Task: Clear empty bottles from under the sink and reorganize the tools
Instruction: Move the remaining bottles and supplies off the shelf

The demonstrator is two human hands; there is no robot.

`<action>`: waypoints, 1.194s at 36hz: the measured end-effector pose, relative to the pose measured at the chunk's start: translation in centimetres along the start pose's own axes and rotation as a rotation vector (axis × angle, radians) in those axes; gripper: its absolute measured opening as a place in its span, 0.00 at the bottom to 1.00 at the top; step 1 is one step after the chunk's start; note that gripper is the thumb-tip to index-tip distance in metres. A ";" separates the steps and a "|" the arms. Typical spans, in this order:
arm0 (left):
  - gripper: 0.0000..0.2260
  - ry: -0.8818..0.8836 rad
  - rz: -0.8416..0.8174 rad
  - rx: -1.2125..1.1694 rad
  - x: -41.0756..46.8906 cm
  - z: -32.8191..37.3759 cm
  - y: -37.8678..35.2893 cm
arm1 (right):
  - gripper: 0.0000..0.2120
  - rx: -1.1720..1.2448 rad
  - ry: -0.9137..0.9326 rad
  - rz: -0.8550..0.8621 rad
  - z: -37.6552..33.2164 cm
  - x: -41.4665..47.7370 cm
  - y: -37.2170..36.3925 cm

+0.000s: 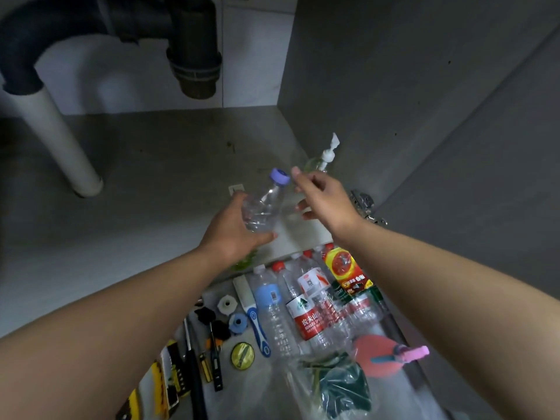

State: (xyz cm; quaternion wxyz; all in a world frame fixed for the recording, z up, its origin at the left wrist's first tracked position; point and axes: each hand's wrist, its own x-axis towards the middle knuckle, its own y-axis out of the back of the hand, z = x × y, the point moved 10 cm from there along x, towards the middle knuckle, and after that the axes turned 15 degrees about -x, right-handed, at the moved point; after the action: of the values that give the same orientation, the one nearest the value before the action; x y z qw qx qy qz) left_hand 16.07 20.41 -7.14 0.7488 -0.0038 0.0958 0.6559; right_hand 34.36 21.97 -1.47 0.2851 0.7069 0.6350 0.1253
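Note:
My left hand (233,228) grips a clear empty bottle (266,204) with a purple cap, held above the cabinet floor. My right hand (321,198) hovers just right of it with fingers spread, holding nothing. Behind the right hand stands a pump dispenser bottle (325,156) against the cabinet's right wall. Several empty plastic bottles (303,301) with red caps and labels lie side by side on the floor in front of the cabinet. Left of them lie tools (194,359): screwdrivers, yellow-and-black handles, a tape measure (242,356).
A dark drain trap (194,56) and a white pipe (57,140) hang at the cabinet's upper left. A door hinge (365,204) sits on the right wall. A pink spray bottle (388,356), a clear plastic bag with green contents (336,386) and a blue-white brush (257,325) lie on the floor.

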 end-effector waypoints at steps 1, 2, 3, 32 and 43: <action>0.31 0.028 0.030 -0.040 0.1 -0.3 0.7 | 0.19 -0.008 -0.032 0.036 0.7 0.9 0.4; 0.31 0.055 0.054 -0.080 0.3 -0.6 1.4 | 0.16 -0.025 -0.064 0.079 1.4 1.9 0.9; 0.31 0.075 0.074 -0.112 0.4 -0.9 1.9 | 0.12 -0.047 -0.091 0.128 2.2 3.0 1.5; 0.35 0.083 0.323 -0.228 0.2 -6.2 11.8 | 0.07 -0.546 0.130 0.388 1.3 7.8 0.2; 0.30 0.102 0.251 -0.031 -11.7 -2.7 20.2 | 0.04 -0.154 0.327 -0.116 -5.4 -3.6 -11.2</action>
State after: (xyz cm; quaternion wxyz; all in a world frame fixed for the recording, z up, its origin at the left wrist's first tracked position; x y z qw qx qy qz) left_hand -5.62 11.44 -5.65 0.6547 -0.0366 0.1232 0.7449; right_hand 21.57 20.13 -2.72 0.2382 0.6155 0.7011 0.2699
